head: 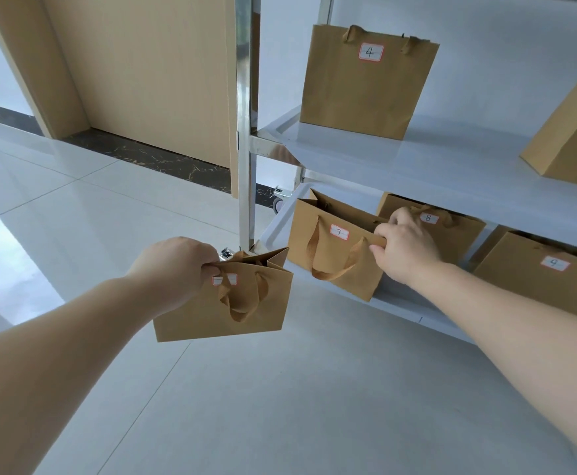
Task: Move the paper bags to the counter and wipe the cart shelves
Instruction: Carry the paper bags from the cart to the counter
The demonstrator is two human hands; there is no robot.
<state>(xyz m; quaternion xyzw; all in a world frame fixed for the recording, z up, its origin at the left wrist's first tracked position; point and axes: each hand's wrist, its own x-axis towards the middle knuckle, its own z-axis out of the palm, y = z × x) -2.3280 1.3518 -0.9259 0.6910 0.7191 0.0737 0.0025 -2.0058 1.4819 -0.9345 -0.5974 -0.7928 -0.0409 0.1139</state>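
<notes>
Head-worn view, facing forward and down, cart (349,159) near

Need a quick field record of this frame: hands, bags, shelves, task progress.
left hand: grips the top of a carried bag, held off the cart over the floor
right hand: pinches the top edge of bag 7
lower shelf: bag 7, bag 8, bag 9
upper shelf: bag 4 upright, one unnumbered bag cut off at right edge
carried bag label: hidden by handle
counter: not in view
progress: bags remain on both shelves; no cloth visible
</notes>
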